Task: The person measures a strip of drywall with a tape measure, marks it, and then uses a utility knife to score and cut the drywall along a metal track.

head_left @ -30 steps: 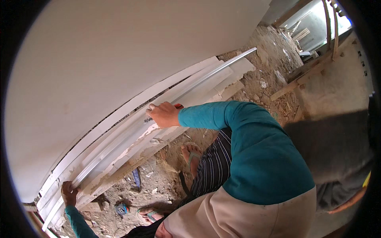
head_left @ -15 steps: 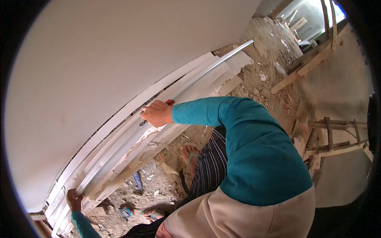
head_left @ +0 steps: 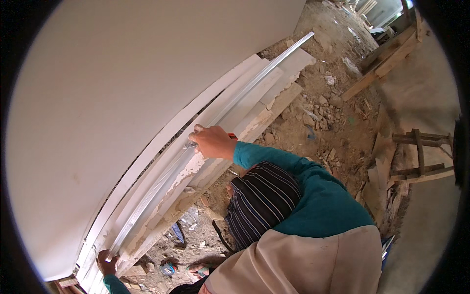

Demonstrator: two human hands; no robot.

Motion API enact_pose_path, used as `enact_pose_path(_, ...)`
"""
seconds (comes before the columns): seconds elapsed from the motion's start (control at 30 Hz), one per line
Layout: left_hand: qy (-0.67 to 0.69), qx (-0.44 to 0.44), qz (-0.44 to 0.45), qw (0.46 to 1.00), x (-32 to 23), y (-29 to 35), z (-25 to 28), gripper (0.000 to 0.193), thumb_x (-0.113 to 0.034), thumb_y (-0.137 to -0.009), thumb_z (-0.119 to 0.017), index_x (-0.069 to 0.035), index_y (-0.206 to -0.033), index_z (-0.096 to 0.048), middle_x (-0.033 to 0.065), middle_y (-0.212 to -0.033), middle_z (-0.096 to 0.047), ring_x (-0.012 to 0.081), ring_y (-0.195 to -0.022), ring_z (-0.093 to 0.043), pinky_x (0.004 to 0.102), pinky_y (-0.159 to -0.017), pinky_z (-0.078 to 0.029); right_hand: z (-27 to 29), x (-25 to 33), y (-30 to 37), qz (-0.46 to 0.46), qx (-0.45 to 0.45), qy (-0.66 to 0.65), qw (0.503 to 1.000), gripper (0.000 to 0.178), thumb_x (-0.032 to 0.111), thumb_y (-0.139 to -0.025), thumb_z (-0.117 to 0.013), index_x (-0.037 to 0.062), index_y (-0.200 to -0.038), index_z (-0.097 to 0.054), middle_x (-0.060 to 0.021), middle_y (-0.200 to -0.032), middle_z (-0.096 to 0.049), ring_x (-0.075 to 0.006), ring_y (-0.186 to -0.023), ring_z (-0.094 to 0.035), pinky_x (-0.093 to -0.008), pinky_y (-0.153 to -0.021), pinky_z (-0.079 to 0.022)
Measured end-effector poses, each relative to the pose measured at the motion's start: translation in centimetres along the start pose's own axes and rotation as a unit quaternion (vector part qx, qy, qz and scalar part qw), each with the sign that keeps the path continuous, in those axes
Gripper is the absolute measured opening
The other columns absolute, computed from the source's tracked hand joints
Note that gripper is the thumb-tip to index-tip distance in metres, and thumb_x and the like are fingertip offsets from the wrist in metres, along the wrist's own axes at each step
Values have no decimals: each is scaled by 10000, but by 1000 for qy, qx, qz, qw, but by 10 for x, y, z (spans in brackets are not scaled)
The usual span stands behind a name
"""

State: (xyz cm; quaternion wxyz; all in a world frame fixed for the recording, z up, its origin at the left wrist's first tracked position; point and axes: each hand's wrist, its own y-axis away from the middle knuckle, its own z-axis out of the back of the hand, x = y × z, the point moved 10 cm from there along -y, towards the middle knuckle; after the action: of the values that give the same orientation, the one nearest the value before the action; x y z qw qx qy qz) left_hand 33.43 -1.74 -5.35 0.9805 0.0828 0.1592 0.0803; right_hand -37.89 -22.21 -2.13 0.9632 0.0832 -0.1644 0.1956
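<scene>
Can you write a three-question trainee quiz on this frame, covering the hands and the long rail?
1. True or false: the right hand rests on the long metal rail lying along the stacked white boards.
2. Where is the left hand? A) on the wooden trestle B) at the near end of the rail C) on the ground
3. What covers the ground beside the boards?

Key: 1 true; 2 B; 3 dirt and rubble.
</scene>
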Motion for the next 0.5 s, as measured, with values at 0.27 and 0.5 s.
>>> enact_pose_path(0.27,-8,-7,9,1000,5,1,1,551,-95,-513,-935,-14,-1024,-744,121,-1107,-731,349,-1046,-655,470,-960,-493,2,4,3,27,-30,11,999,370,277,-833,-790,56,-1113,-692,-183,-1145,-666,-360,-840,-739,-507,-684,-579)
enact_pose_path(0.5,-33,-17,-21,999,-3,6,4,510,-96,-530,-921,2,-992,-727,162,-1068,-725,370,-1032,-665,478,-927,-502,-5,4,8,23,-12,37,999,373,262,-838,-773,51,-1135,-692,-208,-1194,-666,-347,-842,-750,-477,-646,-586)
